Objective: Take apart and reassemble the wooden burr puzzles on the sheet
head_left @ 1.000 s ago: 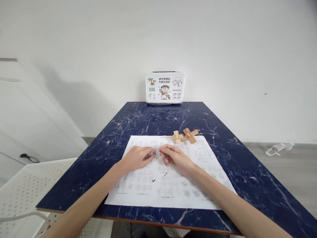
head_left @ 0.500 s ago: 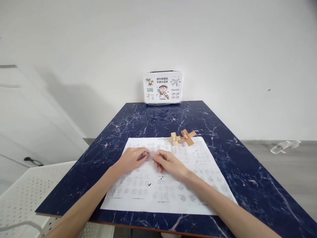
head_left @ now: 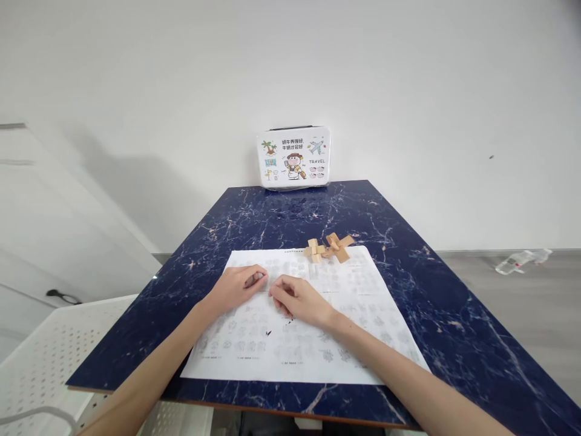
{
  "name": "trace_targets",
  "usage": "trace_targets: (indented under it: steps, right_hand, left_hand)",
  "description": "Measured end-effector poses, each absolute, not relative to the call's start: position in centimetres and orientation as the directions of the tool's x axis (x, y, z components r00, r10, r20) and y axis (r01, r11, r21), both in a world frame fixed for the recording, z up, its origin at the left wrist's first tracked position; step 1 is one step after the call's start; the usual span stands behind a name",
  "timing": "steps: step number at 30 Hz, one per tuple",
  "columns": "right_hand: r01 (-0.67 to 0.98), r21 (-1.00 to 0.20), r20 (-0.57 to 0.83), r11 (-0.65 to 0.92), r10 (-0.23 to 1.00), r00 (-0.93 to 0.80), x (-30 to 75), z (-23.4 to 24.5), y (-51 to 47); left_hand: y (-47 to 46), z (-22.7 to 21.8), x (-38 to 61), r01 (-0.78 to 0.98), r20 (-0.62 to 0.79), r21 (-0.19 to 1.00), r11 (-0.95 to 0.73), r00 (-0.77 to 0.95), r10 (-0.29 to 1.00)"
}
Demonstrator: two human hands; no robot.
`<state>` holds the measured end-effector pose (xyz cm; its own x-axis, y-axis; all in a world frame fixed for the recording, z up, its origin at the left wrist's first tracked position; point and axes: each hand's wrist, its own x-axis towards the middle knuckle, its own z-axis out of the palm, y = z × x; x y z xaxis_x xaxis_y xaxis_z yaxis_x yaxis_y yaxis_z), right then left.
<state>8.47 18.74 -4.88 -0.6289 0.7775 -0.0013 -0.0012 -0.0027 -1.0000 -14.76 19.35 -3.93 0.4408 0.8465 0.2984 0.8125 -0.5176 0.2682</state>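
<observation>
My left hand [head_left: 236, 286] rests on a large white printed sheet [head_left: 313, 357], its thumb and fingers curled together in a pinch. My right hand [head_left: 302, 298] lies close beside it, a little nearer to me, with the fingers bent inward. Anything between the fingertips of either hand is too small or hidden to make out. Small dark flecks [head_left: 268, 333] lie on the paper just below the hands. At the sheet's far edge sit two cross-shaped wooden puzzles, a smaller pale one [head_left: 314, 250] and a larger browner one [head_left: 339, 247].
A white case with cartoon prints [head_left: 294, 158] stands against the wall at the far end of the blue marbled table [head_left: 290, 218]. A white perforated chair [head_left: 68, 339] is at the left. A clear plastic bottle [head_left: 521, 261] lies on the floor at right.
The whole view has shifted slightly. My right hand has moved a little left and its fingers are more curled in. My left hand has barely moved on the sheet.
</observation>
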Motion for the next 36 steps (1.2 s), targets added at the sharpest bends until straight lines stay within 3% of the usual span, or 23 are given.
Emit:
trace_targets:
  steps: [20,36]
  right_hand:
    - [0.031,-0.990,0.088,0.137,0.775,-0.626,8.3,-5.3,18.1]
    - [0.059,-0.987,0.077,0.150,0.758,-0.647,8.4,-5.5,17.9]
  left_hand:
    - [18.9,-4.4,-15.1,0.886,0.296,0.279,-0.372,0.289,0.911]
    - [18.1,-4.2,-15.1,0.879,0.318,0.265,-0.396,0.309,0.897]
